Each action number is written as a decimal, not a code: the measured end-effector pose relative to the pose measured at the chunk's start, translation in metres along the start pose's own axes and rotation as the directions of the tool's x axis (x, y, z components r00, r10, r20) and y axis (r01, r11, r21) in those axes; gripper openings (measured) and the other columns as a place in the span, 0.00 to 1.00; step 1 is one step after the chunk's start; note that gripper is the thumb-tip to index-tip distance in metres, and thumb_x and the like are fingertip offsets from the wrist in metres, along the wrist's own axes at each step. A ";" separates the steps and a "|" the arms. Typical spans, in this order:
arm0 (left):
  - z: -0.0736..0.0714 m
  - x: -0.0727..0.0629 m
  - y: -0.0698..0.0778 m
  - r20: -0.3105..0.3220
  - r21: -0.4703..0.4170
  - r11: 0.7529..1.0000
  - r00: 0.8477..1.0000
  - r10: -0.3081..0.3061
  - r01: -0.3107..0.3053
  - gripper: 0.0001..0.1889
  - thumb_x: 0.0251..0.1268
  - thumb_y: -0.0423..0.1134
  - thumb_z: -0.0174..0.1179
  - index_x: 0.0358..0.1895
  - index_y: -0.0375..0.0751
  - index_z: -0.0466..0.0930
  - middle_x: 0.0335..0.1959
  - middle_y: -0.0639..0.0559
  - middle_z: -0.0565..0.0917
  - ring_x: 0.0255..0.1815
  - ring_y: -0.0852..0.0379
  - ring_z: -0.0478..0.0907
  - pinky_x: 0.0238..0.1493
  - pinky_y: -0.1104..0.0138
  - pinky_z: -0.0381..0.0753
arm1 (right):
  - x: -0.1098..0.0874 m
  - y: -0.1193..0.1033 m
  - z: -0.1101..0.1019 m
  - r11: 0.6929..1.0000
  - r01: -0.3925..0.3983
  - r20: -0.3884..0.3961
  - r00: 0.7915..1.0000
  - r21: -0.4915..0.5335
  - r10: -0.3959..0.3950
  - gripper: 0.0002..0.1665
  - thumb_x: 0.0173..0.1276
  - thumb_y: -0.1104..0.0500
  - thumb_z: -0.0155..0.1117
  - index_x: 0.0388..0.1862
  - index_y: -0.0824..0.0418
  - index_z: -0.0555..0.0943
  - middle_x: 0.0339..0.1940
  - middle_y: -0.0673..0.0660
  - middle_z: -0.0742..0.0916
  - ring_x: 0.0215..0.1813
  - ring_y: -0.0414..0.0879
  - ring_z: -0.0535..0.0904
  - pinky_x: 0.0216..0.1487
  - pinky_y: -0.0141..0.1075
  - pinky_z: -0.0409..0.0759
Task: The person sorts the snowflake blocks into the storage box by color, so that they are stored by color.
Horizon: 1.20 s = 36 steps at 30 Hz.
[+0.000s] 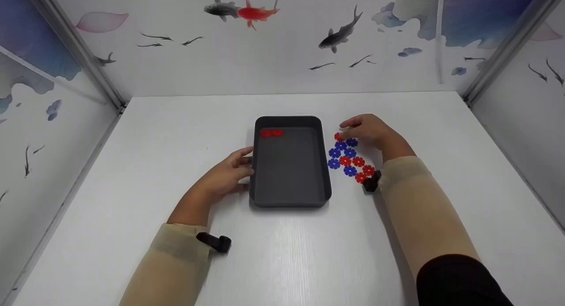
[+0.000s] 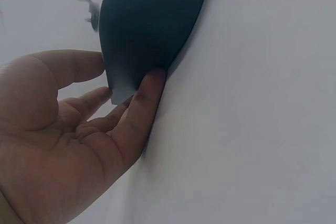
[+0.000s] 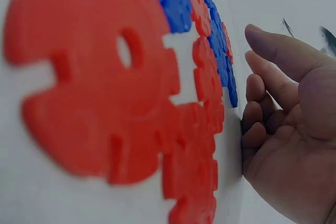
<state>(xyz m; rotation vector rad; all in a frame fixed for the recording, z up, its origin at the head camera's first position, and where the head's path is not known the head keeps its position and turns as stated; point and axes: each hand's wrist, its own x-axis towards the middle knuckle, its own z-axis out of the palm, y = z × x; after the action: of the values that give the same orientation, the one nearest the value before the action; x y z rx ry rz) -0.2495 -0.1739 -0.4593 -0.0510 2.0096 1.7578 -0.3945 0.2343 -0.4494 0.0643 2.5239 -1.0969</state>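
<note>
A dark grey rectangular tray (image 1: 290, 173) lies on the table with two red notched discs (image 1: 271, 133) in its far left corner. The left hand (image 1: 227, 172) touches the tray's outer left wall, thumb and fingers spread along it. In the left wrist view, fingertips (image 2: 154, 77) rest on the dark wall (image 2: 152, 19). To the tray's right lie several red and blue notched plastic discs. The right hand (image 1: 368, 130) is at their far end, its thumb and forefinger by a red disc (image 1: 338, 137). In the right wrist view, its fingers (image 3: 273, 77) have nothing between them.
A red disc (image 3: 94, 77) looms close in the right wrist view. Blue discs (image 1: 335, 153) and red discs (image 1: 358, 161) lie loosely grouped beside the tray. White printed panels (image 1: 273, 67) enclose the white table (image 1: 265, 253) at the back and sides.
</note>
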 end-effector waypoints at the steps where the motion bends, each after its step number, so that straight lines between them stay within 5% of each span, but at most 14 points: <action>1: 0.000 0.000 0.000 0.002 -0.001 1.000 1.000 0.000 0.000 0.38 0.80 0.35 0.55 0.87 0.61 0.54 0.85 0.47 0.61 0.81 0.46 0.70 0.75 0.48 0.80 | 0.000 -0.001 0.001 1.000 -0.005 0.001 1.000 -0.017 0.005 0.30 0.67 0.44 0.79 0.67 0.46 0.84 0.73 0.58 0.79 0.77 0.60 0.70 0.83 0.64 0.65; 21: 0.002 -0.002 0.000 0.009 0.012 1.000 1.000 0.009 -0.009 0.38 0.80 0.35 0.54 0.87 0.60 0.53 0.87 0.47 0.60 0.82 0.45 0.68 0.77 0.45 0.76 | 0.000 -0.009 0.000 0.984 0.022 0.053 0.999 -0.176 -0.013 0.24 0.70 0.48 0.76 0.63 0.52 0.87 0.65 0.62 0.84 0.68 0.60 0.75 0.79 0.63 0.72; 36: 0.000 0.000 -0.001 0.005 0.008 1.000 1.000 0.008 -0.008 0.38 0.80 0.35 0.55 0.87 0.61 0.55 0.86 0.47 0.61 0.81 0.45 0.69 0.75 0.47 0.79 | 0.003 -0.005 0.002 0.996 0.017 0.013 1.000 -0.082 -0.016 0.24 0.68 0.52 0.78 0.60 0.53 0.82 0.61 0.60 0.82 0.64 0.57 0.75 0.79 0.61 0.73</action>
<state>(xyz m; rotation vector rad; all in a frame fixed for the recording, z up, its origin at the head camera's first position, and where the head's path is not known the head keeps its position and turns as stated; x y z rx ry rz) -0.2489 -0.1740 -0.4602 -0.0363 2.0159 1.7534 -0.3979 0.2294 -0.4482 0.0143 2.5596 -0.9947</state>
